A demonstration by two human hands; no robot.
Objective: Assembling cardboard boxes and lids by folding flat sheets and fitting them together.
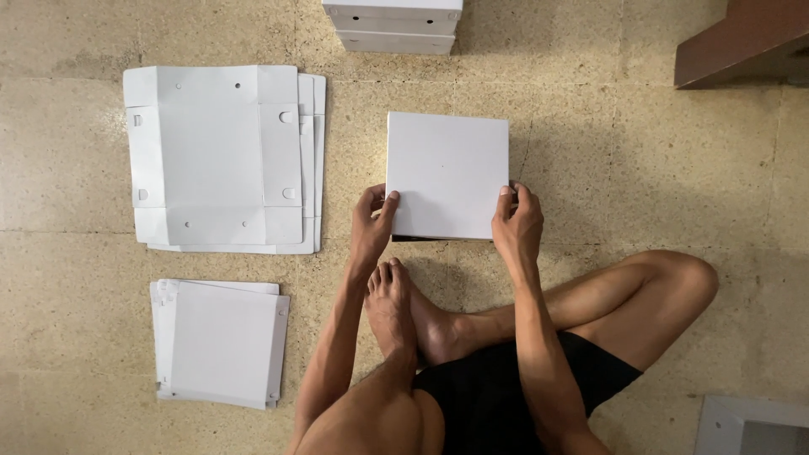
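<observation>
A closed white cardboard box [447, 173] lies flat on the tiled floor in front of my crossed legs. My left hand [371, 223] grips its near left corner, thumb on top. At the near right corner my right hand [517, 221] pinches the edge the same way. Both hands hold the box at its near side.
A stack of flat unfolded white box blanks [221, 156] lies at the left, with a smaller stack of folded white sheets [221, 341] below it. Finished white boxes [394, 25] are piled at the top. A brown wooden piece [742, 42] sits top right, a white tray edge [750, 425] bottom right.
</observation>
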